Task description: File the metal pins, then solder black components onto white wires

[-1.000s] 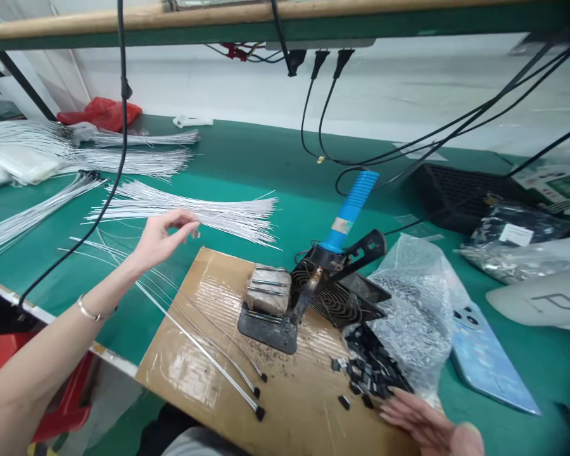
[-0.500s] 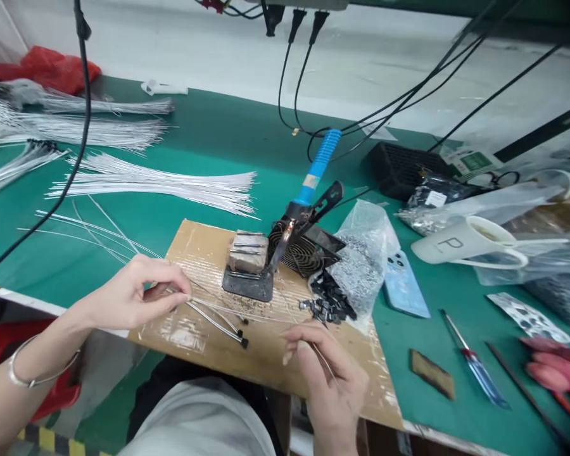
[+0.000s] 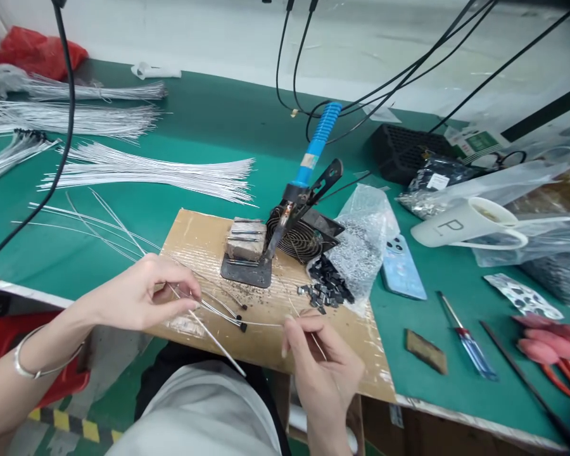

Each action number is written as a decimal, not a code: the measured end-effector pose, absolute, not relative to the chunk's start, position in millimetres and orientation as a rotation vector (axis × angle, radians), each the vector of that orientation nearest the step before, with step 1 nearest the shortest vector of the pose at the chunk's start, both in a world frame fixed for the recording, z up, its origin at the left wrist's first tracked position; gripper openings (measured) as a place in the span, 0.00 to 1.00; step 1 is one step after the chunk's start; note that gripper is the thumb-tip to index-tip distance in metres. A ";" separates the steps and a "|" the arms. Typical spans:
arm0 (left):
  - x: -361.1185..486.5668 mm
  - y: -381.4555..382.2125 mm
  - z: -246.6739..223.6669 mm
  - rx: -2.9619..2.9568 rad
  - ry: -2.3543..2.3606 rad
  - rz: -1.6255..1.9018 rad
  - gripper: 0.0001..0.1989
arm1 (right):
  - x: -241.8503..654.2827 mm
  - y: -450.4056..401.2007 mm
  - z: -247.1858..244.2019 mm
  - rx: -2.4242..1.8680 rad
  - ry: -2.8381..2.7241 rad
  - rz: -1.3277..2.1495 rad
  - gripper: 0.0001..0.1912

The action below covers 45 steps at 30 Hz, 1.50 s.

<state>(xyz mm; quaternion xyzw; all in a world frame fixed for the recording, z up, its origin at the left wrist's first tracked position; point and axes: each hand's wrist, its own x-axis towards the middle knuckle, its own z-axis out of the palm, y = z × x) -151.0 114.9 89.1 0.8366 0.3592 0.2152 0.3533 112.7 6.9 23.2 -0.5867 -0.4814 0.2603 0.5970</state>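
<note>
Pinching a white wire (image 3: 221, 347), the left hand (image 3: 145, 292) has its thumb and forefinger brought almost together, with the other fingers curled loosely behind. That wire slants out from the fingertips, past the near edge of the cardboard sheet (image 3: 363, 345), and its free end lies over the person's light shirt (image 3: 204, 411). The right hand (image 3: 325, 364) is half curled, thumb pressed toward the forefinger on a thin wire (image 3: 266, 325) that runs in from the left, above the cardboard. A fine strand (image 3: 319, 346) also crosses the right hand's fingers; whether it belongs to the same wire, I cannot tell.

Between the hands, several wires with black connectors (image 3: 242, 327) rest on the cardboard, and their long tails (image 3: 88, 220) stretch back past the left hand onto the green table (image 3: 209, 139). Just beyond stands a metal plate (image 3: 247, 273) bearing a grey block (image 3: 243, 250) with metal rods across its top. Beside it, a blue-handled tool (image 3: 319, 142) leans up over a round black grille (image 3: 297, 242). To the right, loose black pieces (image 3: 330, 288) are heaped at the mouth of a clear plastic bag (image 3: 368, 218).

Farther out, a bundle of white wires (image 3: 171, 174) lies at the left, while a blue phone (image 3: 403, 271), a white mug (image 3: 460, 223) and a screwdriver (image 3: 470, 347) lie at the right.
</note>
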 end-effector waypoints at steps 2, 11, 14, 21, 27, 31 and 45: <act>-148.6 116.1 88.9 2.160 0.858 0.421 0.06 | 107.4 7.6 21.3 -1.363 -1.123 0.599 0.15; -144.2 124.5 80.9 2.119 0.890 0.450 0.09 | 108.4 5.9 15.2 -1.353 -1.143 0.724 0.12; -144.4 126.5 79.4 2.091 0.948 0.459 0.10 | 110.4 3.7 16.6 -1.289 -1.284 0.859 0.10; -140.9 128.2 82.2 2.076 0.926 0.436 0.11 | 96.9 6.2 12.1 -1.242 -1.242 0.921 0.11; -143.2 128.5 87.7 2.059 0.841 0.394 0.10 | 104.5 13.3 5.9 -1.199 -1.183 0.946 0.09; -145.1 131.5 89.5 2.004 0.788 0.387 0.09 | 105.7 16.9 4.6 -1.157 -1.179 0.941 0.11; -190.8 170.1 70.7 2.629 1.277 0.287 0.28 | 123.6 21.0 10.0 -1.152 -1.351 0.776 0.11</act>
